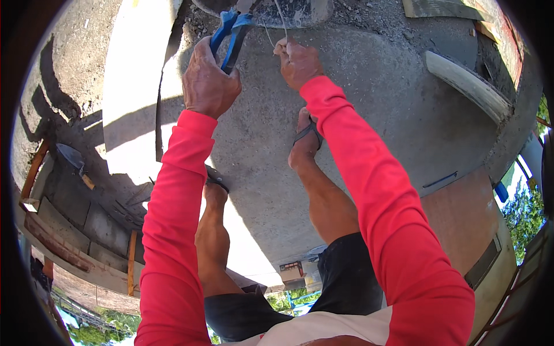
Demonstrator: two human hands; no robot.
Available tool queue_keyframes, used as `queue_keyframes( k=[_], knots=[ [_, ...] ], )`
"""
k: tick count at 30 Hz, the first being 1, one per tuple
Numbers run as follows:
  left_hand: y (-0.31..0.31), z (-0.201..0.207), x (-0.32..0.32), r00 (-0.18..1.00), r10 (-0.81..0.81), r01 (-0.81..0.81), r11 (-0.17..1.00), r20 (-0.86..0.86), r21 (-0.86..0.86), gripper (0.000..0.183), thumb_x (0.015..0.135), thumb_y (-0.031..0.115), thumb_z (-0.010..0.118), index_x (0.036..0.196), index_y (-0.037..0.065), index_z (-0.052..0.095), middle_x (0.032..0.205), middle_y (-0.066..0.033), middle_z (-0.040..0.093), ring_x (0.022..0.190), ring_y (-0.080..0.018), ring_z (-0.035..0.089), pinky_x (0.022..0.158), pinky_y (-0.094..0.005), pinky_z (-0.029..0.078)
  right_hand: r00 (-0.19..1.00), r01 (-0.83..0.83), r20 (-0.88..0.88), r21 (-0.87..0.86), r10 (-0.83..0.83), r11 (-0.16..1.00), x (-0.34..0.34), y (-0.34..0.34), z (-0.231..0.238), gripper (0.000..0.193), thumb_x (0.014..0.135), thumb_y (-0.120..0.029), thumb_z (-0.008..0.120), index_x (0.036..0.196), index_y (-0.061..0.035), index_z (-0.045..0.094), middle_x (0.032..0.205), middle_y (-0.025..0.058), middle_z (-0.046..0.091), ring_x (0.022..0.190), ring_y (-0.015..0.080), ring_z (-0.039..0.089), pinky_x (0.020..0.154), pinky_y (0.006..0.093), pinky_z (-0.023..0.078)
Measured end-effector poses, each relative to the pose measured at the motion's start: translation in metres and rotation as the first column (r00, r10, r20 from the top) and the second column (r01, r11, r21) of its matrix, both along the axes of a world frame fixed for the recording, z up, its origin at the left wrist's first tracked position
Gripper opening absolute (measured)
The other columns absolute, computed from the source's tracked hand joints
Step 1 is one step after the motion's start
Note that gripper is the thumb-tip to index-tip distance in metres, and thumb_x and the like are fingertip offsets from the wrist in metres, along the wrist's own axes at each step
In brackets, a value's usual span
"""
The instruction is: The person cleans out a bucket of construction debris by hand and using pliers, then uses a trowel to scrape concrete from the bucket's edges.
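My left hand (209,81) grips the blue-and-black handles of a pair of pliers (232,36) near the top of the head view. The handles stand somewhat apart, and the jaws reach up toward the edge, where they are partly cut off. To its right, my right hand (299,60) pinches a thin pale wire (282,20) between thumb and fingers. The wire runs upward out of view, and a loose loop of it hangs left of my fingertips. Just beyond both hands lies a grey, cement-stained container or pan (306,12), only partly visible.
Under me is a concrete floor (375,109). A pale flat board (135,81) lies on the left, with a trowel (72,157) past it. On the right rests a curved pale plank (467,83); farther down is a brown plywood sheet (461,216). My sandalled feet stand below my hands.
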State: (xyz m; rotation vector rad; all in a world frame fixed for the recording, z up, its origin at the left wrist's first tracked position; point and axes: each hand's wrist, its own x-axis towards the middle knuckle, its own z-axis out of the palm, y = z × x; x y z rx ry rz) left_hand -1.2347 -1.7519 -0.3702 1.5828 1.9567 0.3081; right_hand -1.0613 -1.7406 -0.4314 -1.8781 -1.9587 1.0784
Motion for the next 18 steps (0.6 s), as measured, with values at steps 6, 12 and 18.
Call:
queue_keyframes(
  k=[6,12,18],
  knots=[
    [-0.009,-0.007,0.003,0.985,0.155,-0.168,0.951,0.069,0.26,0.051,0.057,0.009,0.061,0.101,0.0,0.039,0.078,-0.0119,0.049,0.067,-0.0237,0.054,0.059,-0.0297,0.045,0.992,0.047,-0.12,0.061,-0.039,0.997,0.012,0.0,-0.008,0.009,0.071,-0.003,0.05,0.08,-0.0035,0.051,0.069,0.0132,0.057,0.063,0.0284,0.057,0.055,0.0332,0.045],
    [0.011,-0.064,0.005,0.993,-0.065,0.081,0.982,-0.101,0.172,0.043,0.06,0.008,0.059,0.098,0.002,0.039,0.081,-0.0151,0.051,0.068,-0.0306,0.055,0.063,-0.0368,0.045,0.992,0.025,-0.124,0.121,-0.01,0.992,0.014,0.001,-0.013,0.011,0.07,-0.002,0.052,0.081,-0.0034,0.05,0.072,0.0123,0.058,0.067,0.0283,0.058,0.056,0.0324,0.046],
    [-0.008,-0.046,-0.026,0.961,-0.07,0.015,0.979,-0.266,-0.204,0.044,0.062,0.008,0.058,0.101,0.0,0.038,0.087,-0.0192,0.05,0.074,-0.0358,0.054,0.066,-0.0416,0.042,0.995,-0.003,-0.102,0.146,0.018,0.989,0.016,0.007,-0.005,0.008,0.076,-0.005,0.047,0.082,-0.0066,0.051,0.073,0.0069,0.06,0.065,0.0246,0.059,0.056,0.0312,0.046]
  ],
)
